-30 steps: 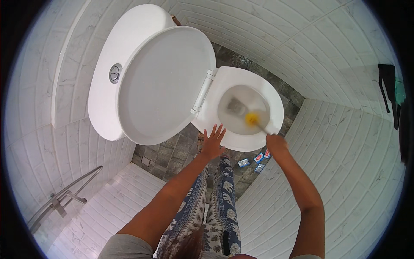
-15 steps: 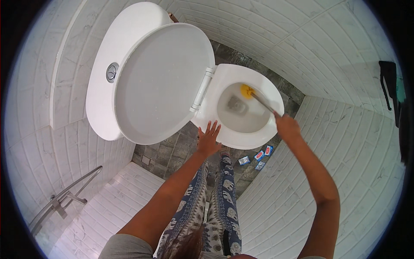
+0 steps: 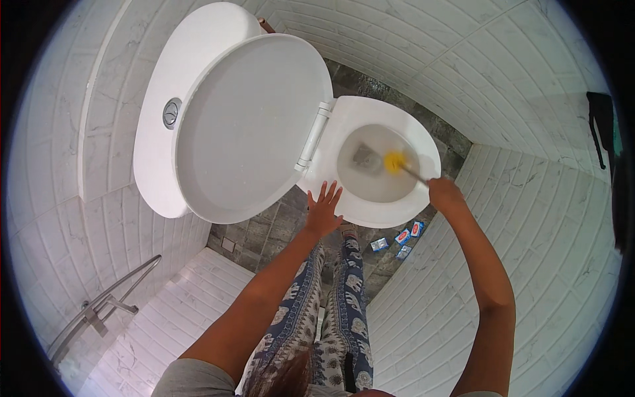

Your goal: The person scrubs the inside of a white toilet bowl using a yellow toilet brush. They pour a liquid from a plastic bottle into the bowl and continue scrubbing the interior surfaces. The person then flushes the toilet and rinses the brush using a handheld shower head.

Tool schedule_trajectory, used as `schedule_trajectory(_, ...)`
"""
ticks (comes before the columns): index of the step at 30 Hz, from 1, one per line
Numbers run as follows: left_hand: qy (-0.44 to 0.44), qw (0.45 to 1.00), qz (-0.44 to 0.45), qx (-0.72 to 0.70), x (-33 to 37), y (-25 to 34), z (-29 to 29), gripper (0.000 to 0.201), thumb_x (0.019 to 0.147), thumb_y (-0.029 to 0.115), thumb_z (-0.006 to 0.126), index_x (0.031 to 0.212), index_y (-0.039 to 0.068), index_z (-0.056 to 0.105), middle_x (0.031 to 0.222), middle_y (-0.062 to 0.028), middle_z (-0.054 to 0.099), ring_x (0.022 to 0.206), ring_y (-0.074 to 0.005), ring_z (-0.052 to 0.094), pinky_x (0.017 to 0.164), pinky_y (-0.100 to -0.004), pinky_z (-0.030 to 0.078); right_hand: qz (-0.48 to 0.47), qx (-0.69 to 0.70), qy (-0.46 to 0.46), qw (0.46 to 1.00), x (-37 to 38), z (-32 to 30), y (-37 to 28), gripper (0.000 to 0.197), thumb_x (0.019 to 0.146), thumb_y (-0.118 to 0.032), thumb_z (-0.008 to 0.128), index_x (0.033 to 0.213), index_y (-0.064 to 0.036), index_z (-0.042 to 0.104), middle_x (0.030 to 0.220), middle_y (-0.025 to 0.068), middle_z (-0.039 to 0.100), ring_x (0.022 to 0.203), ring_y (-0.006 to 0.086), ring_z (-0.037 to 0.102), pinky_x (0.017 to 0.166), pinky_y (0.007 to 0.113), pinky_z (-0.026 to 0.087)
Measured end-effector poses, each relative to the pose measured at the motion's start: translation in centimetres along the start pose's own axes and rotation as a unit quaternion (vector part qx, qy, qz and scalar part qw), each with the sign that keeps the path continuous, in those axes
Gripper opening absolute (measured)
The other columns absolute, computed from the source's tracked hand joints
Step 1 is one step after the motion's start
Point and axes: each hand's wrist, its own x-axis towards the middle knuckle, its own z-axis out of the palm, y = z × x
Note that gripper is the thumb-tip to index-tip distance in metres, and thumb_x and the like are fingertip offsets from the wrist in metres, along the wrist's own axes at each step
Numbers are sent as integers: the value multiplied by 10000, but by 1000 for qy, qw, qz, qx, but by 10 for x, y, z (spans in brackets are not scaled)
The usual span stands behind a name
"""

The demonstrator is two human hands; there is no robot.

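My right hand (image 3: 447, 195) is closed round the thin handle of a toilet brush (image 3: 395, 163). The brush's yellow head is inside the bowl of a white toilet (image 3: 391, 217), near the side toward my right hand, and looks smeared by motion. Fingers spread, my left hand (image 3: 324, 213) rests at the near left edge of the toilet rim and holds nothing. The toilet's lid (image 3: 254, 132) stands raised against the white cistern (image 3: 159, 152), which has a round chrome flush button (image 3: 172, 112) on top.
Several small blue and white packets (image 3: 403, 237) lie on the dark grey tiled floor (image 3: 264, 235), right of my feet. White marbled tile walls surround the toilet closely. A metal rail (image 3: 109, 301) is at the lower left, and dark items (image 3: 600, 126) hang at the far right.
The brush head has moved from the far side of the bowl toward the near right. My right hand has shifted slightly right and nearer. The left hand stays at the rim.
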Motion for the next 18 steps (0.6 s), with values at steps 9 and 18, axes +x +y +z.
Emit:
schedule_trajectory(9,3,1000,6,-7,-7,3,1,817,660,351,614,1341,136,218,1420,-48,104,1315,-251,42,960,-632,113,-169,102,-72,978,-28,12,-53,246,833,-124,412,969,-65,608,960,162,586,873,301,593,706,421,491)
schedule_trajectory(18,-47,998,-24,30,-5,-12,15,753,692,385,593,1319,115,275,1420,-67,88,1315,-239,45,969,-616,122,69,-35,95,993,-29,-86,-73,183,818,-107,459,879,-50,621,921,127,608,843,281,609,696,394,504)
